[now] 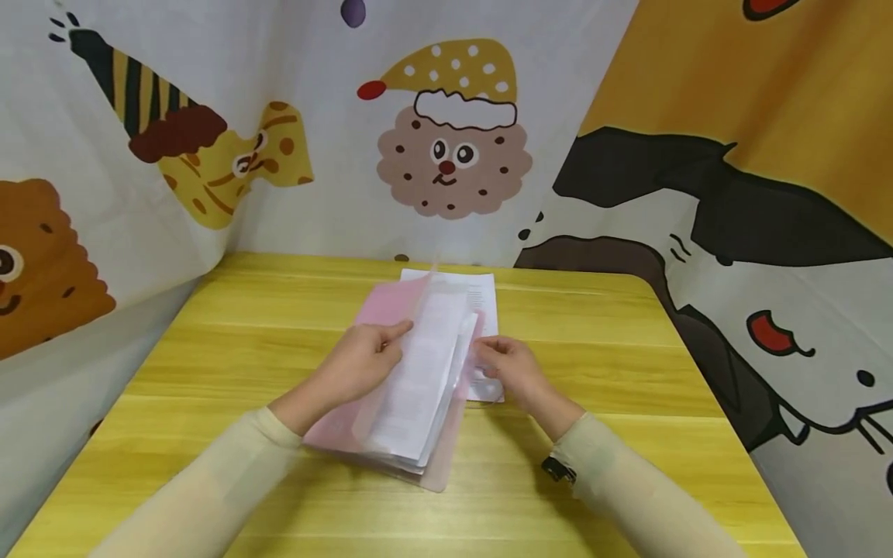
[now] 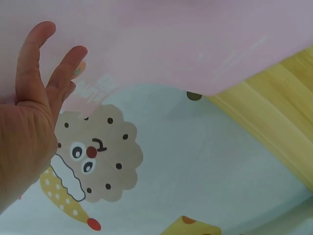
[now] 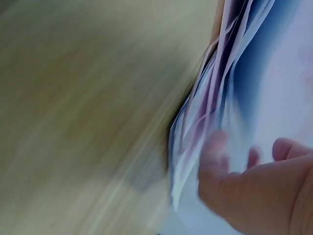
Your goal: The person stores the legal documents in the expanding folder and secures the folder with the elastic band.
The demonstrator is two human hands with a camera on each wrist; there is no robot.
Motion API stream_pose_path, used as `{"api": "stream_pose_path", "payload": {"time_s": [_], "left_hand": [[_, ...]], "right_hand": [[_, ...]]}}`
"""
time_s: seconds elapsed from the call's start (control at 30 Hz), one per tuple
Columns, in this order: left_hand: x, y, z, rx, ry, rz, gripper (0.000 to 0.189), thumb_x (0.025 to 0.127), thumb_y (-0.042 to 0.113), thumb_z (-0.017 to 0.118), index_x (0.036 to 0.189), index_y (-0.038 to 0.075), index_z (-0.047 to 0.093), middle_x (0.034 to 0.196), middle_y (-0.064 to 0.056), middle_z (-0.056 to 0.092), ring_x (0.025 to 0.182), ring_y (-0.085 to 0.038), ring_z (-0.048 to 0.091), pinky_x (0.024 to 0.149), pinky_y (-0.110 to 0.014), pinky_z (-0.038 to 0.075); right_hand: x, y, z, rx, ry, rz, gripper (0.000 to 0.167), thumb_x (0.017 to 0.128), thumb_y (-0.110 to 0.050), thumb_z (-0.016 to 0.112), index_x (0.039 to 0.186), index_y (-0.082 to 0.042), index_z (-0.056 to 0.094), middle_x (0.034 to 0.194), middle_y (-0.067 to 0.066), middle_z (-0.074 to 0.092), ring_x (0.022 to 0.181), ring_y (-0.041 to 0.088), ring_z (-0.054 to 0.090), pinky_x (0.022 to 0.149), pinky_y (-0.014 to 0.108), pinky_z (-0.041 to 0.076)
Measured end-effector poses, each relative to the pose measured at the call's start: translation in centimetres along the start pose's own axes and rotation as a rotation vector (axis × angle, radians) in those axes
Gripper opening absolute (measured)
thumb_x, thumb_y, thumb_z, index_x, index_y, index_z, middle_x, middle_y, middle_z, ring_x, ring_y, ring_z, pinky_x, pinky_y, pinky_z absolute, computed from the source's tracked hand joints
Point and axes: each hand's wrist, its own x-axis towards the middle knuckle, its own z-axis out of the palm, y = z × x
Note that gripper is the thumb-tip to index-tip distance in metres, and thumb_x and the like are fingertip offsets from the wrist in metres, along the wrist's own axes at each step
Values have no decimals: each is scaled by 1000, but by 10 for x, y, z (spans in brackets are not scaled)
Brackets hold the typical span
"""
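Observation:
A pink translucent file folder (image 1: 391, 302) stands partly spread on the table, with white sheets (image 1: 425, 364) showing inside. My left hand (image 1: 366, 360) is at its pink cover, index finger stretched toward the cover's edge. In the left wrist view the fingers of that hand (image 2: 41, 93) are spread against the pink plastic (image 2: 161, 49). My right hand (image 1: 512, 368) pinches the right edge of the folder between thumb and fingertips. In the blurred right wrist view the thumb of that hand (image 3: 254, 181) lies along the layered sleeve edges (image 3: 215, 93).
Behind the folder a printed white sheet (image 1: 484, 294) lies on the yellow wood-grain table (image 1: 230, 372). A cartoon-printed curtain (image 1: 314, 62) hangs along the table's back and sides. A small black device (image 1: 558, 469) sits at the right wrist.

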Motion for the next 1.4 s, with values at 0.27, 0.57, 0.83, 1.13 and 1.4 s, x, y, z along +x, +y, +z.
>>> {"api": "stream_pose_path", "payload": {"time_s": [0.27,0.57,0.83,1.13,1.4], "left_hand": [[-5,2,-22,-3,34,-4,49,103,7,51,151,1,57,137,-23,71,51,-8,25,47,-21,27],[1,-5,-17,6,21,4,48,104,7,50,151,-1,57,153,-21,60,54,-9,25,47,-22,27],[5,-21,19,75,-86,6,49,100,3,48,146,-8,58,153,-20,59,55,-10,26,47,-21,28],[2,-20,23,42,-77,-16,50,100,2,50,148,-4,59,154,-18,59,54,-10,28,46,-20,27],[-4,-15,10,31,-50,-22,50,102,5,50,151,-1,57,154,-19,59,46,-6,23,43,-18,26]], "right_hand": [[11,-2,-7,107,-32,120,59,110,-18,57,159,10,39,155,29,50,125,34,64,108,45,57],[38,-19,-22,-107,116,163,66,110,-33,54,164,1,35,170,21,37,146,39,48,120,50,45],[63,-18,-28,143,-39,336,63,108,-37,60,156,1,43,138,17,66,92,18,70,79,28,58],[77,-7,-8,-1,-45,271,33,105,-34,67,106,-2,70,74,0,61,64,11,52,61,23,47],[74,-11,-1,-144,104,95,62,101,-11,64,157,7,43,145,28,60,120,34,65,106,48,57]]}}
